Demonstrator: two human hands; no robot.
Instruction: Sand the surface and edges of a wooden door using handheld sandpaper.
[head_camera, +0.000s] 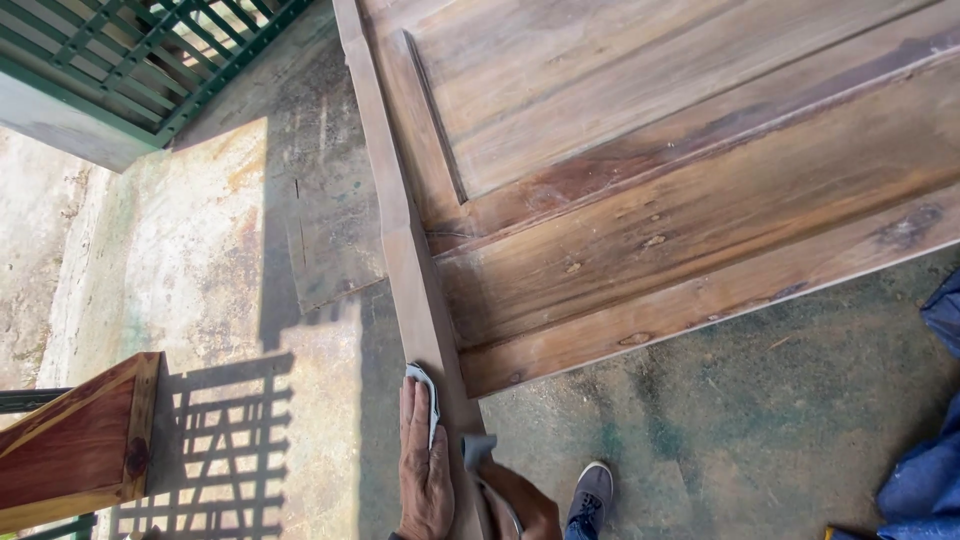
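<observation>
Pressing left hand (424, 462) on door frame edge (420, 300), open concrete floor (720, 440) rightward

A green metal grille (150, 55) fills the upper left corner and casts a lattice shadow (215, 440) on the stained concrete floor (190, 250). A reddish wooden post (75, 445) lies at the lower left. Blue fabric (925, 470) bunches at the right edge, and a grey sneaker (592, 495) stands near the bottom.
</observation>
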